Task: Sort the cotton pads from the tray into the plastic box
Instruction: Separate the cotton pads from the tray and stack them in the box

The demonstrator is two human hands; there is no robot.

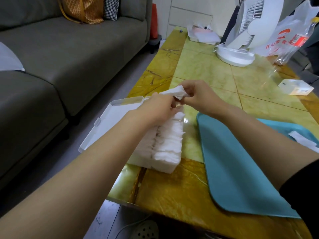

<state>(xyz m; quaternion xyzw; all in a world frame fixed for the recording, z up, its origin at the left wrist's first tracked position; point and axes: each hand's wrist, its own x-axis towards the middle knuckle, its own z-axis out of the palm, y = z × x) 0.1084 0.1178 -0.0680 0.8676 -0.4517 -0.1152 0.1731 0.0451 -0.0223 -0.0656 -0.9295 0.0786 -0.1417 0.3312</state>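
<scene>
A white plastic box (165, 167) stands on the table's left side, packed with upright rows of white cotton pads (170, 144); its lid (110, 123) hangs open to the left. Above the box's far end, my left hand (158, 107) and my right hand (195, 95) meet around a small bunch of cotton pads (172, 92), fingers of both pinching it. The teal tray (238, 168) lies to the right of the box. One loose cotton pad (302, 139) rests on the tray near the right edge, partly behind my right forearm.
The yellow-green marble table (207, 69) carries a white fan (241, 31), a plastic bag (293, 31), a small carton (295, 87) and a white tray of papers (203, 35) at the back. A grey sofa (60, 57) runs along the left.
</scene>
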